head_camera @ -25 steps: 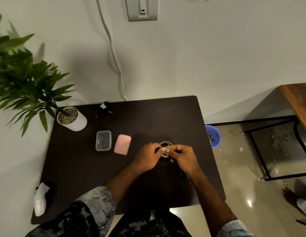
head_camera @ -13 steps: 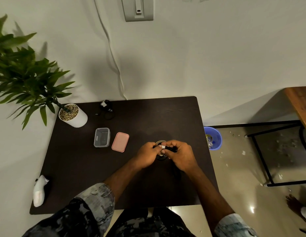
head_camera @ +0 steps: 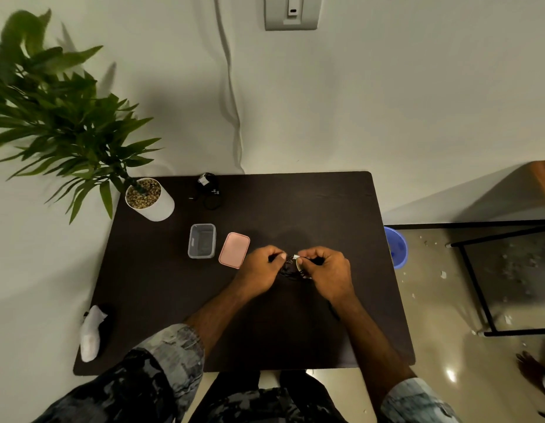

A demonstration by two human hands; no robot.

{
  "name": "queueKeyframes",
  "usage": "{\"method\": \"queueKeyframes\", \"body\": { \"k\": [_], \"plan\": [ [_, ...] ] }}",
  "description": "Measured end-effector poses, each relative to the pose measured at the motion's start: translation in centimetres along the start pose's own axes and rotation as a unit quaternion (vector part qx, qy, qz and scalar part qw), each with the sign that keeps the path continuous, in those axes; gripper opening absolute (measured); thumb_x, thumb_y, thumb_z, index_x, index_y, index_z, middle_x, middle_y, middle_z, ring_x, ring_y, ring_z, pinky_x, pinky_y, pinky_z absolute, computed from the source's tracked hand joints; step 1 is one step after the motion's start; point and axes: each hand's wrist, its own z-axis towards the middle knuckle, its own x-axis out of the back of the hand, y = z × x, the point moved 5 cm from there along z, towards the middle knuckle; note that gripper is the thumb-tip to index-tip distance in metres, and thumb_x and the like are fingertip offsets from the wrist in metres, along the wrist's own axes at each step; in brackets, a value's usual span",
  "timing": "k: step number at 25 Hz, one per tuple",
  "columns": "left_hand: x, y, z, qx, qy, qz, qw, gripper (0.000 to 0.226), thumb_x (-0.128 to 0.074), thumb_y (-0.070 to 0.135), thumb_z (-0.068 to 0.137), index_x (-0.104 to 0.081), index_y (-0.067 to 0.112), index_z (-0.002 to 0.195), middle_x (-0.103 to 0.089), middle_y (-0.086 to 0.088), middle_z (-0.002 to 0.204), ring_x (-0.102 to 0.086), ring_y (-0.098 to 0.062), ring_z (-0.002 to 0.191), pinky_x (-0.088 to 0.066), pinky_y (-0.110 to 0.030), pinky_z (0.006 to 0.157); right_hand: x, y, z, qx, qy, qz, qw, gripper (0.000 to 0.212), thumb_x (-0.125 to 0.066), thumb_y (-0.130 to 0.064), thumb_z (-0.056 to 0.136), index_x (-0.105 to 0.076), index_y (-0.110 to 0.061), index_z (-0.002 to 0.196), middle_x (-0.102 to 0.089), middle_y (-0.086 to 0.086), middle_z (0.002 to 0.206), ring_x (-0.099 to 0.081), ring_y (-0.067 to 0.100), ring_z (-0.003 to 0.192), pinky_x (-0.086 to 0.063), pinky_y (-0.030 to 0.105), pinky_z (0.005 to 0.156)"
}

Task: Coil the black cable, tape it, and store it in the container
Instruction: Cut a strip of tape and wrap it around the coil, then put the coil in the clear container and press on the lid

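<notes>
Between both hands, black cable, now closer to lid.

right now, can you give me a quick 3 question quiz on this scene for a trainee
1. True or false: the pink lid is on the container.
2. What lies nearest the pot: A) the lid, B) the white cloth, C) the small black bundle at the table's far edge?
3. What are both hands working on?

Key
1. False: it lies on the table beside the open container.
2. C.
3. The black cable, pinched between the left hand and the right hand, with a pale bit of tape at the fingertips.
</notes>
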Motion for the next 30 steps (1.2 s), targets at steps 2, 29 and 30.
{"method": "queueKeyframes", "body": {
  "k": [2,29,30],
  "plan": [
    [2.0,-2.0,0.1,0.007,0.039,0.029,0.999,0.024,-0.058,0.035,0.102,-0.073,0.021,0.115,-0.075,0.002,0.106,-0.069,-0.015,0.097,-0.057,-0.038,0.091,-1.3,-0.2,-0.3,-0.013,0.005,0.01,1.0,0.009,-0.084,-0.013,0.088,-0.084,-0.019,0.095,-0.082,-0.007,0.092,-0.079,0.006,0.083,-0.065,0.021,0.071],
    [5.3,-17.5,0.1,0.038,-0.044,0.245,0.968,0.047,-0.063,0.031,0.096,-0.053,0.027,0.142,-0.054,-0.004,0.148,-0.053,-0.024,0.135,-0.045,-0.043,0.114,-7.5,3.4,-0.5,-0.119,-0.016,0.027,0.992,0.009,-0.084,-0.01,0.089,-0.078,-0.018,0.092,-0.083,0.003,0.092,-0.081,0.017,0.08,-0.069,0.04,0.075],
    [4.4,-17.1,-0.4,0.033,-0.051,0.245,0.968,0.048,-0.062,0.033,0.096,-0.053,0.028,0.143,-0.054,-0.004,0.149,-0.052,-0.023,0.136,-0.045,-0.043,0.114,-7.6,3.5,-0.5,-0.126,-0.016,0.029,0.992,0.009,-0.083,-0.011,0.09,-0.078,-0.017,0.093,-0.083,0.003,0.093,-0.081,0.017,0.081,-0.069,0.039,0.074]
  ]
}}
